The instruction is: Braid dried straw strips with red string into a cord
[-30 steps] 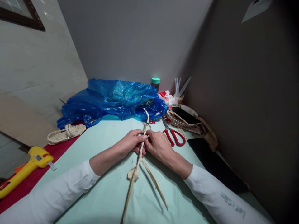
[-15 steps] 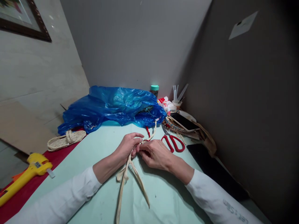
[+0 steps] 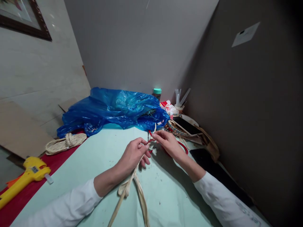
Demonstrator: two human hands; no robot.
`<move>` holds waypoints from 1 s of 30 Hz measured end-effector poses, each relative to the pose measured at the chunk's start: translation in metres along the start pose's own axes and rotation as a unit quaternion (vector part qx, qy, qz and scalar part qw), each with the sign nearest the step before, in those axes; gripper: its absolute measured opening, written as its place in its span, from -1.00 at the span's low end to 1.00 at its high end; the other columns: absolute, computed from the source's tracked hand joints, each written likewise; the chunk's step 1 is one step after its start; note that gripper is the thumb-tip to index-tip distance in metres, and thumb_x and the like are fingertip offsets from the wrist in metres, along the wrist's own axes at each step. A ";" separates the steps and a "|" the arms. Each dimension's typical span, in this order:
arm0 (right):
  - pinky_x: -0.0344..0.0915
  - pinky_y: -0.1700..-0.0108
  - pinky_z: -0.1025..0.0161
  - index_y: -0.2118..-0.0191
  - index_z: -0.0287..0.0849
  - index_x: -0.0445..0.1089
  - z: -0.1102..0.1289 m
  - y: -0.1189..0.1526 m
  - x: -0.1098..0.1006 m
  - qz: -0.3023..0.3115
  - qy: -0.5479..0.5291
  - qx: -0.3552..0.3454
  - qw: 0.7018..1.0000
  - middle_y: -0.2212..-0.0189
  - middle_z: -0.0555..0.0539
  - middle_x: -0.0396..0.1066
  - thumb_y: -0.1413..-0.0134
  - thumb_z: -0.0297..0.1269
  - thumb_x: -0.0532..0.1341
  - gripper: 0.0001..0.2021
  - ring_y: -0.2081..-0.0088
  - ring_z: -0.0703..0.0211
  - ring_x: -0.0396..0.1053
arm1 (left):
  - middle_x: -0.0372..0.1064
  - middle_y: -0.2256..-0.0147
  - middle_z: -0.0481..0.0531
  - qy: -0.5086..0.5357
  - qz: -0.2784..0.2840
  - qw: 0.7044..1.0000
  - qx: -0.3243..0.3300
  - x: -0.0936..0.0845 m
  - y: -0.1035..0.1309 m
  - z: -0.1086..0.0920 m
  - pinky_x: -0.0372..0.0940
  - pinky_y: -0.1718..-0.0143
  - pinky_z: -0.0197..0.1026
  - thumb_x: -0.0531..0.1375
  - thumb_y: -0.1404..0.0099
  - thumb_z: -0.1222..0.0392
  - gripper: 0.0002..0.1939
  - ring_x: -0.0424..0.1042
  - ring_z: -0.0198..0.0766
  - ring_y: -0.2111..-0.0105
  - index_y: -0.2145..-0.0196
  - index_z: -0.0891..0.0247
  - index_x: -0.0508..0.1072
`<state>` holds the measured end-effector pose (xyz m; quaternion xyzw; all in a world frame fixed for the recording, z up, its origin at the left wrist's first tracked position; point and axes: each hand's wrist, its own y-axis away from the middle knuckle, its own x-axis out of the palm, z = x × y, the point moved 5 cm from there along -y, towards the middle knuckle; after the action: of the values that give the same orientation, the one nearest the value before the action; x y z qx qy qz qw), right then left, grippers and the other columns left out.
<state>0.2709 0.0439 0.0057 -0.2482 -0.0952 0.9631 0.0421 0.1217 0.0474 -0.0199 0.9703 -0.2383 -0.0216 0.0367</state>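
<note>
A bundle of flat cream plant-fibre strands (image 3: 142, 203) runs up from the near edge of the table to my hands. My left hand (image 3: 135, 154) pinches it between thumb and forefinger, the other fingers curled loosely below. Red cord (image 3: 150, 142) shows at the pinch and between both hands. Thumb and fingertips of my right hand (image 3: 168, 144) close on the upper part of the strands, just beyond the left hand; its exact grip is partly hidden. Under the right hand lie scissors, of which a red handle (image 3: 184, 147) shows.
A blue plastic bag (image 3: 113, 107) spreads across the back. On the left are a woven straw sandal (image 3: 66, 143) and a yellow glue gun (image 3: 35, 170). A tablet-like device (image 3: 187, 125), a lidded jar (image 3: 157, 92) and a black flat object (image 3: 217, 173) stand or lie at back and right.
My hands have moved apart slightly, the right one up and to the right with fingers extended. More red cord shows between them. The strands' lower ends have shifted.
</note>
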 end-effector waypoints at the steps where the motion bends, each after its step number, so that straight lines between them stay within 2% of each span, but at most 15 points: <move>1: 0.10 0.45 0.32 0.32 -0.23 0.41 -0.001 0.001 0.005 0.027 -0.061 0.016 0.998 0.45 -0.02 0.38 -0.13 -0.08 0.14 -0.71 0.48 0.27 0.25 | 0.38 0.56 -0.04 -0.009 0.000 1.000 0.003 0.002 0.002 -0.001 0.19 0.74 -0.35 0.15 -0.22 0.04 -0.77 0.38 -0.32 0.68 0.32 0.25 0.26; 2: 0.09 0.47 0.34 0.31 -0.23 0.41 -0.002 0.001 0.010 0.043 -0.118 0.028 0.992 0.43 -0.02 0.37 -0.10 -0.08 0.16 -0.72 0.47 0.28 0.25 | 0.38 0.56 -0.04 -0.015 0.001 1.000 0.002 0.004 0.003 -0.001 0.19 0.74 -0.35 0.15 -0.22 0.04 -0.77 0.38 -0.31 0.68 0.33 0.25 0.25; 4: 0.12 0.46 0.34 0.27 -0.23 0.39 -0.003 0.002 0.014 0.038 -0.185 0.037 0.981 0.40 -0.02 0.37 -0.03 -0.09 0.22 -0.72 0.45 0.29 0.26 | 0.39 0.54 -0.01 -0.020 0.001 1.000 -0.002 0.005 0.004 0.000 0.21 0.74 -0.34 0.15 -0.22 0.05 -0.77 0.41 -0.29 0.66 0.35 0.25 0.23; 7: 0.18 0.42 0.33 0.18 -0.21 0.34 -0.009 0.001 0.014 -0.003 -0.200 0.048 0.979 0.37 -0.02 0.39 0.05 -0.12 0.29 -0.65 0.40 0.26 0.28 | 0.41 0.50 0.02 -0.036 -0.003 0.999 -0.002 0.005 0.005 0.001 0.21 0.74 -0.34 0.15 -0.21 0.07 -0.79 0.44 -0.26 0.63 0.37 0.25 0.23; 10: 0.21 0.40 0.32 0.22 -0.22 0.33 -0.019 -0.001 0.014 -0.037 -0.252 0.092 0.963 0.38 -0.04 0.39 0.15 -0.14 0.36 -0.62 0.38 0.23 0.31 | 0.42 0.48 0.02 -0.071 -0.011 0.997 0.021 0.006 0.007 0.000 0.21 0.74 -0.34 0.13 -0.23 0.09 -0.82 0.45 -0.26 0.60 0.39 0.24 0.24; 13: 0.22 0.38 0.32 0.25 -0.25 0.37 -0.021 0.000 0.022 0.007 -0.347 0.133 0.928 0.38 -0.06 0.39 0.20 -0.17 0.40 -0.62 0.39 0.25 0.32 | 0.41 0.46 0.00 -0.110 -0.004 0.993 0.052 0.008 0.009 0.001 0.22 0.73 -0.36 0.11 -0.24 0.12 -0.85 0.47 -0.26 0.56 0.39 0.25 0.27; 15: 0.19 0.40 0.33 0.23 -0.26 0.39 -0.019 0.001 0.028 0.043 -0.373 0.146 0.915 0.40 -0.03 0.38 0.21 -0.18 0.41 -0.61 0.43 0.29 0.29 | 0.40 0.46 -0.01 -0.123 0.007 0.991 0.059 0.010 0.010 0.002 0.22 0.73 -0.37 0.10 -0.24 0.14 -0.86 0.47 -0.28 0.55 0.41 0.25 0.29; 17: 0.15 0.45 0.35 0.22 -0.26 0.39 -0.018 0.001 0.029 0.035 -0.336 0.139 0.931 0.44 0.01 0.36 0.19 -0.17 0.40 -0.60 0.46 0.32 0.26 | 0.38 0.47 -0.02 -0.123 0.013 0.991 0.057 0.011 0.010 0.003 0.22 0.73 -0.38 0.10 -0.24 0.15 -0.86 0.46 -0.29 0.57 0.42 0.26 0.30; 20: 0.13 0.48 0.34 0.21 -0.24 0.35 -0.020 0.000 0.027 -0.012 -0.251 0.115 0.961 0.44 0.02 0.36 0.18 -0.14 0.38 -0.59 0.47 0.29 0.27 | 0.39 0.46 -0.01 -0.112 0.009 0.992 0.053 0.011 0.010 0.003 0.20 0.75 -0.38 0.10 -0.23 0.16 -0.88 0.47 -0.27 0.56 0.40 0.26 0.30; 22: 0.15 0.48 0.33 0.18 -0.23 0.30 -0.025 -0.001 0.029 -0.013 -0.244 0.132 0.961 0.44 0.02 0.37 0.20 -0.15 0.37 -0.56 0.48 0.28 0.27 | 0.40 0.45 0.01 -0.104 0.009 0.993 0.049 0.011 0.009 0.002 0.19 0.77 -0.38 0.10 -0.22 0.17 -0.88 0.48 -0.24 0.55 0.40 0.27 0.31; 24: 0.15 0.46 0.32 0.19 -0.24 0.29 -0.028 0.001 0.034 0.012 -0.263 0.155 0.952 0.48 0.03 0.37 0.21 -0.17 0.36 -0.57 0.52 0.29 0.26 | 0.40 0.45 0.03 -0.096 0.018 0.994 0.043 0.012 0.009 0.002 0.19 0.78 -0.38 0.10 -0.22 0.17 -0.87 0.48 -0.24 0.57 0.42 0.28 0.32; 26: 0.15 0.45 0.32 0.27 -0.25 0.31 -0.027 0.001 0.034 0.021 -0.267 0.145 0.952 0.53 0.05 0.34 0.22 -0.20 0.33 -0.64 0.54 0.31 0.23 | 0.41 0.45 0.04 -0.081 0.022 0.996 0.027 0.012 0.007 0.004 0.20 0.78 -0.36 0.11 -0.21 0.16 -0.86 0.48 -0.22 0.58 0.43 0.29 0.31; 30: 0.13 0.47 0.33 0.37 -0.24 0.30 -0.025 0.001 0.029 -0.010 -0.212 0.116 0.970 0.58 0.09 0.28 0.22 -0.29 0.26 -0.78 0.55 0.33 0.20 | 0.42 0.45 0.05 -0.049 0.024 0.999 0.002 0.013 0.006 0.009 0.24 0.77 -0.33 0.12 -0.20 0.16 -0.87 0.50 -0.18 0.57 0.41 0.27 0.29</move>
<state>0.2577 0.0510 -0.0291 -0.0309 0.0080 0.9978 0.0588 0.1301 0.0355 -0.0282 0.9622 -0.2626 -0.0676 0.0240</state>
